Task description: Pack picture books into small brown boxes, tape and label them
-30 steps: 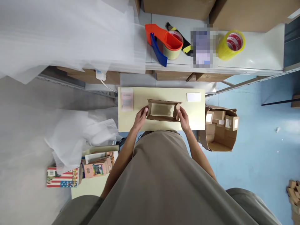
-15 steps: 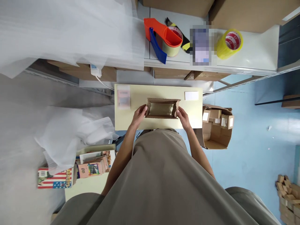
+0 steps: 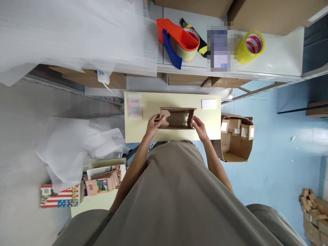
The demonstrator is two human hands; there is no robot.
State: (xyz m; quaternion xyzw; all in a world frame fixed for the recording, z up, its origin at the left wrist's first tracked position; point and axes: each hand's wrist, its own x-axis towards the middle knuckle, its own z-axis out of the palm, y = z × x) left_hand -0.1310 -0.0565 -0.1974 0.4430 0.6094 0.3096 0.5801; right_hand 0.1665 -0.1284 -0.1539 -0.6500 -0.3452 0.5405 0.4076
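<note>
A narrow brown cardboard box (image 3: pixel 178 110), open at the top, rests on the pale yellow table in front of me. My left hand (image 3: pixel 152 126) grips its left end, with the thumb on a notched end flap (image 3: pixel 165 113) that lies folded inward over the opening. At the opposite end, my right hand (image 3: pixel 200 127) has its thumb and fingers closed on the right wall, where another flap stands more upright. The inside of the box shows a pale bottom between the flaps.
The table (image 3: pixel 212 131) carries a white card (image 3: pixel 208 104) and a blurred pinkish packet (image 3: pixel 134 106). On the shelf behind are an orange tape dispenser (image 3: pixel 170 27) and a yellow tape roll (image 3: pixel 250 48). A large carton (image 3: pixel 237 157) stands right; books (image 3: pixel 60 195) and white wrapping sheet (image 3: pixel 69 147) lie left.
The left end flap has folded inward over the box opening, with my left thumb moving right onto it. My right hand stays at the right end.
</note>
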